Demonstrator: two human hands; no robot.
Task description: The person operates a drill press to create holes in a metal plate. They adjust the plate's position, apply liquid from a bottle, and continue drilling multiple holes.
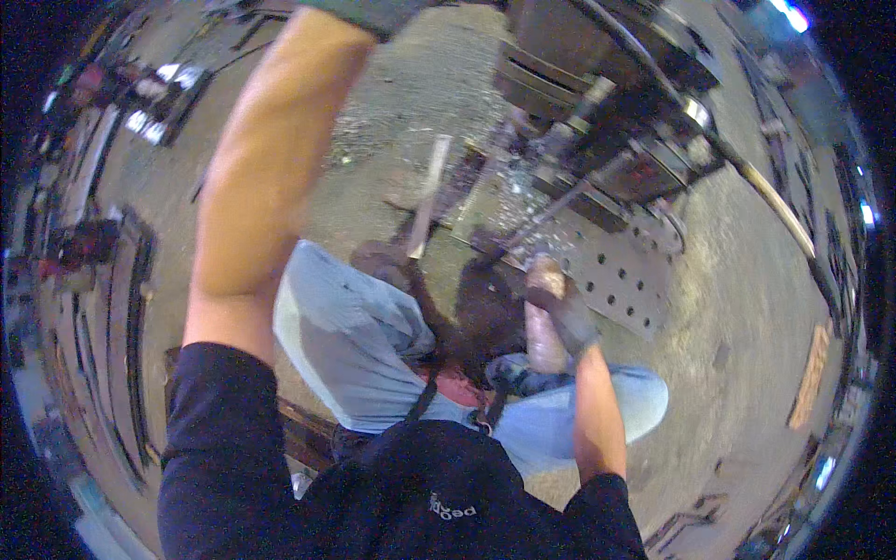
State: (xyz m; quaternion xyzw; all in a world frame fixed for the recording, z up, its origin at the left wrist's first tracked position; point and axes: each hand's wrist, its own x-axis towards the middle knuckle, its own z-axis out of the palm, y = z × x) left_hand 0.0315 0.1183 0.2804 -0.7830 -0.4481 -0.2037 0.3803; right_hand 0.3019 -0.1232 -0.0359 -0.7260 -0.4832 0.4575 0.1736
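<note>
My left arm reaches up and forward, and my left hand [369,13] wears a dark glove. The upper edge cuts it off, so its fingers are hidden. In front of my right knee, my right hand [567,317], in a dark grey glove, closes round a pale pinkish, bottle-like cylinder [544,338]. The cylinder's upper end looks brownish, and motion blurs it. Just beyond it lies a perforated metal plate [623,285] with several round holes. A dark rod [555,207] slants from near my feet toward a dark machine [597,84].
A pale flat strip [429,196] lies ahead of my left knee. Shiny chips [518,191] litter the floor by the machine. A thick hose [770,201] curves along the right. Long metal bars [93,345] lie at left, and a wooden board [809,375] at right.
</note>
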